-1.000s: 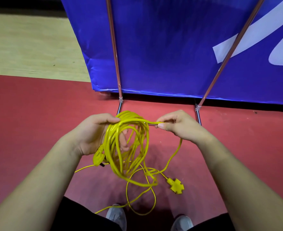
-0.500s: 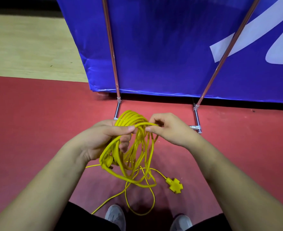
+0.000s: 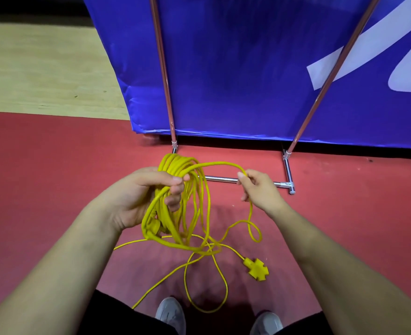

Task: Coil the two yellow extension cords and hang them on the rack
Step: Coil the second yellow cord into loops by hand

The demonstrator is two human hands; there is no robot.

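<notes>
Left hand curled tight round yellow cord coil, coil hangs down over red floor. Right hand pinches loose cord loop, off to right of coil. Loop must swing left onto coil. Yellow socket end lies on floor below right hand

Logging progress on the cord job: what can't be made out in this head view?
Head view:
- Rack poles: tops cut off by the upper edge.
- Floor strands: one cord or two, tangle hides it.
- Plug in the coil: half hidden by loops.
</notes>
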